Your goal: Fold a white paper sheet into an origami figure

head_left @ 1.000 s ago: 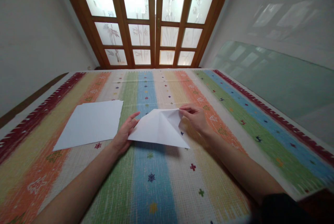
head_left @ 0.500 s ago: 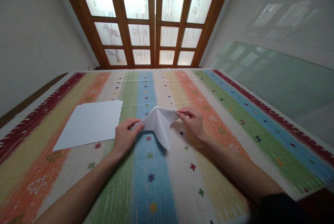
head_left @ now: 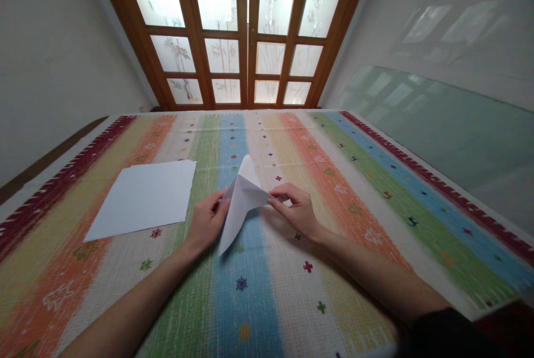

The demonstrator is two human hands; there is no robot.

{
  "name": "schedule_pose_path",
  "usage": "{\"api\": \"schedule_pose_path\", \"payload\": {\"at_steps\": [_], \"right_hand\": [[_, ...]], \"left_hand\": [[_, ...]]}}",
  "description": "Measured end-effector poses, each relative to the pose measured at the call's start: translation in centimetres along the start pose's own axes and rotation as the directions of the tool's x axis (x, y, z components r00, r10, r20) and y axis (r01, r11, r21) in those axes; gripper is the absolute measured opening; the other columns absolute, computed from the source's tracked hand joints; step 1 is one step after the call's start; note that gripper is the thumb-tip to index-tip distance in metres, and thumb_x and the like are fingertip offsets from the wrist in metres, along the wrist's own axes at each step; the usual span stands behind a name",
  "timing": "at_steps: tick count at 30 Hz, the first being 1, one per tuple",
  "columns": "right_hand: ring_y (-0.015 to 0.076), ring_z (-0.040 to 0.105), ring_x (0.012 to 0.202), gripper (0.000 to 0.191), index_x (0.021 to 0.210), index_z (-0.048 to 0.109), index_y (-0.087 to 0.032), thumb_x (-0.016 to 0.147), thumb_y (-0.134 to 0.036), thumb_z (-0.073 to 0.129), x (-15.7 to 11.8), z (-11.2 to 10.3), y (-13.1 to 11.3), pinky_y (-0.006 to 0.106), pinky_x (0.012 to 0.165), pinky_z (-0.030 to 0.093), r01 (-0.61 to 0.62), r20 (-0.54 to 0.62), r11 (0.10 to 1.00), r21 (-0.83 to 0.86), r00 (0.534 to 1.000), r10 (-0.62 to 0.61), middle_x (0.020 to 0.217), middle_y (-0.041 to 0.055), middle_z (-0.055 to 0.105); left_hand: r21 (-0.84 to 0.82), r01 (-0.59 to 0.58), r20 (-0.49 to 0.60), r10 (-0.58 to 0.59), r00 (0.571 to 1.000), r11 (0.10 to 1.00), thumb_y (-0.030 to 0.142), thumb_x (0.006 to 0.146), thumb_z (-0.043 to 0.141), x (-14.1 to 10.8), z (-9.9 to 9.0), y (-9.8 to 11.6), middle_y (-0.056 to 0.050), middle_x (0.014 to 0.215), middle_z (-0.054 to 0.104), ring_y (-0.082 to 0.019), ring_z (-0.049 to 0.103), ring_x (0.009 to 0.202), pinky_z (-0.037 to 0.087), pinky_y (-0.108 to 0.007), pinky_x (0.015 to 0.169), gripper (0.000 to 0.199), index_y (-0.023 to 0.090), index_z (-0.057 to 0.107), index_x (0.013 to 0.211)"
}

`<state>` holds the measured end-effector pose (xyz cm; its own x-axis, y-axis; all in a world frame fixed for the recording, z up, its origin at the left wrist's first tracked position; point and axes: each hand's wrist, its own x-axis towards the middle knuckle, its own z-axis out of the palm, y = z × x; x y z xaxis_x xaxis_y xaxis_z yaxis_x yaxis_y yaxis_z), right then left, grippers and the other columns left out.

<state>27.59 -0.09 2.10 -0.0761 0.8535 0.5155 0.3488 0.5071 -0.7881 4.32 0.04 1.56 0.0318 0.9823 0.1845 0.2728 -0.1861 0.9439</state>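
your left hand (head_left: 207,220) pinches the left side of the folded white paper (head_left: 241,201), your right hand (head_left: 295,208) its right corner; it sits between them, over the striped tablecloth (head_left: 250,305). light, even fingertip pressure on both sides should spare the creases from wrinkling.

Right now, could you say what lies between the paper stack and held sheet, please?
The head view shows the left hand and the striped tablecloth, green and blue there.
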Motion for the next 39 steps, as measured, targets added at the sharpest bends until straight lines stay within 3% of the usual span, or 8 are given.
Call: {"api": "schedule_pose_path", "payload": {"at_steps": [6,11,17,19,24,29,35,39], "right_hand": [[0.0165,0.064,0.069,0.014,0.087,0.073,-0.026,0.084,-0.038,0.067,-0.6,0.3,-0.5,0.03,0.06,0.053,0.069,0.042,0.997,-0.017,0.997,-0.068,0.081,0.0033,0.072],[0.0174,0.064,0.07,0.011,0.081,0.073,-0.026,0.083,-0.035,0.066,0.0,0.0,-0.2,0.031,0.062,0.054,0.016,-0.055,1.0,-0.024,0.998,-0.017,0.079,0.0033,0.072],[0.0189,0.065,0.073,0.009,0.076,0.072,-0.025,0.075,-0.033,0.07,1.7,-1.3,2.0,0.034,0.067,0.054,-0.121,-0.235,0.989,0.084,0.962,0.137,0.081,0.0037,0.071],[0.0184,0.065,0.071,0.009,0.076,0.071,-0.024,0.071,-0.032,0.072,2.2,-1.7,2.7,0.034,0.068,0.054,-0.189,-0.241,0.97,0.153,0.945,0.222,0.079,0.0029,0.071],[0.0169,0.064,0.067,0.011,0.075,0.071,-0.022,0.067,-0.03,0.073,2.2,-1.6,3.4,0.033,0.068,0.052,-0.262,-0.215,0.924,0.279,0.921,0.326,0.075,0.0026,0.07],[0.0164,0.064,0.067,0.013,0.075,0.071,-0.021,0.067,-0.031,0.074,1.9,-1.0,3.4,0.033,0.068,0.052,-0.282,-0.225,0.915,0.289,0.909,0.351,0.075,0.0032,0.071],[0.0162,0.064,0.068,0.011,0.072,0.072,-0.022,0.065,-0.03,0.074,2.0,-1.0,3.5,0.032,0.067,0.051,-0.247,-0.243,0.919,0.307,0.913,0.326,0.075,0.0025,0.071],[0.0171,0.065,0.075,0.007,0.072,0.073,-0.024,0.067,-0.028,0.075,1.9,-0.9,3.5,0.032,0.069,0.051,-0.184,-0.252,0.935,0.304,0.931,0.265,0.083,0.0033,0.071]], "left_hand": [[-0.08,0.018,0.073,-0.012,0.997,0.997,0.028,0.064,0.077,-0.1,0.1,0.6,-0.003,0.079,0.073,-0.024,0.066,0.076,0.051,-0.029,0.064,0.031,0.021,0.075,0.095],[-0.017,-0.013,-0.046,0.012,0.999,1.0,0.036,0.075,0.069,0.1,-0.2,0.5,-0.005,0.091,0.075,-0.024,0.067,0.085,0.052,-0.031,0.073,0.031,0.021,0.074,0.102],[-0.106,0.107,-0.16,-0.124,0.979,0.988,0.035,0.068,0.076,1.0,-0.8,0.3,-0.003,0.07,0.07,-0.019,0.064,0.064,0.053,-0.031,0.067,0.022,0.018,0.074,0.081],[-0.329,0.143,-0.184,-0.212,0.96,0.933,0.029,0.061,0.082,1.4,-0.9,0.1,-0.002,0.073,0.07,-0.016,0.064,0.063,0.054,-0.029,0.065,0.033,0.017,0.071,0.089],[-0.799,0.119,-0.123,-0.354,0.927,0.589,0.011,0.06,0.081,1.9,-0.7,-0.2,0.002,0.087,0.068,-0.011,0.066,0.076,0.055,-0.022,0.073,0.046,0.024,0.06,0.1],[-0.854,0.181,-0.026,-0.388,0.921,0.488,0.015,0.071,0.077,1.7,-0.2,-0.1,-0.003,0.094,0.07,-0.015,0.068,0.08,0.057,-0.027,0.075,0.029,0.02,0.058,0.093],[-0.875,0.167,-0.035,-0.404,0.914,0.455,0.013,0.083,0.065,1.7,0.0,0.3,-0.004,0.089,0.073,-0.014,0.07,0.077,0.059,-0.03,0.081,0.01,0.017,0.061,0.091],[-0.883,0.166,-0.034,-0.414,0.91,0.438,0.008,0.088,0.056,1.7,0.2,0.7,-0.006,0.089,0.074,-0.016,0.071,0.081,0.058,-0.033,0.088,0.013,0.014,0.063,0.096]]}}
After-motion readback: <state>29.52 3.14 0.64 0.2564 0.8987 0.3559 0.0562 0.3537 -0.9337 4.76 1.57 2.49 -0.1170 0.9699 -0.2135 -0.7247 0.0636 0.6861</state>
